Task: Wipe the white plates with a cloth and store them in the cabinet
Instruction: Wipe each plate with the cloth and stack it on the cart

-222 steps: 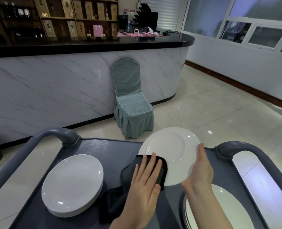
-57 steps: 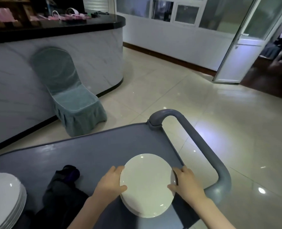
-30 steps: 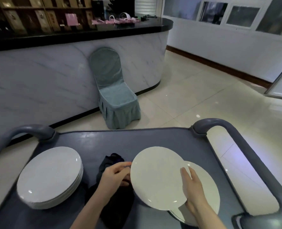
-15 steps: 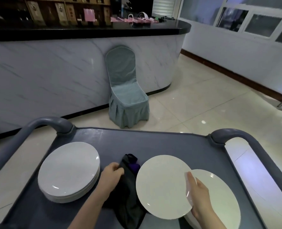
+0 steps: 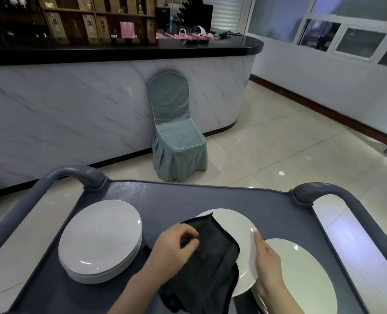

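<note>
My right hand [image 5: 267,266] holds a white plate [image 5: 238,225] by its right rim, tilted up over the grey cart top [image 5: 188,196]. My left hand [image 5: 174,250] grips a dark cloth [image 5: 213,257] and lays it over the plate's left half. A stack of white plates [image 5: 100,239] sits at the cart's left. Another stack of white plates [image 5: 301,279] lies at the cart's right, partly under the held plate and my right forearm.
The cart has raised grey handles at the left [image 5: 52,182] and right [image 5: 337,196]. Beyond it stand a teal covered chair [image 5: 176,137] and a curved marble bar counter [image 5: 74,105] with shelves behind. Glossy tiled floor [image 5: 278,143] spreads to the right.
My left hand lifted the dark cloth off the cart and brought it onto the held plate. The plate rose slightly. The view swung back toward the counter.
</note>
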Motion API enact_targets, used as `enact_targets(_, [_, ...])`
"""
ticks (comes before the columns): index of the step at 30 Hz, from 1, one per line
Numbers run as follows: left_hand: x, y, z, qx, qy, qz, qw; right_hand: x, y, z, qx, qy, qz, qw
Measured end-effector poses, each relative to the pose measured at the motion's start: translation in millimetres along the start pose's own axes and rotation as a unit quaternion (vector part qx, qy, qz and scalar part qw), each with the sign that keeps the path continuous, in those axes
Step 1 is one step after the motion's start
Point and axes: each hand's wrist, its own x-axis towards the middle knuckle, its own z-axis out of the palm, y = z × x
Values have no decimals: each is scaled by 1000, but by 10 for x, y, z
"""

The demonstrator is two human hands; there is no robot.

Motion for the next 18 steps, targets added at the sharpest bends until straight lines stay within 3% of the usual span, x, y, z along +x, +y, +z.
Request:
enact_targets(1, [-8,-54,41,69,43,28,996,-30,-16,9,8,1,1,1000])
enact_targets(5, [-104,-119,327,298,-49,45,952,-148,-75,101,30,-8,6,999])
enact_targets(7, [-123,-77,359,346,-44,63,935,-193,-100,145,27,-12,-11,1000])
enact_targets(12, [-145,146,295,349,-41,147,925,-182,-146,157,15,3,-42,999])
enact_targets(15, [-222,216,423,297,-95,176,934,-147,-222,189,25,14,-38,999])
enact_targets(18, [-230,283,476,178,-182,162,953,-113,-310,174,5,17,-67,998])
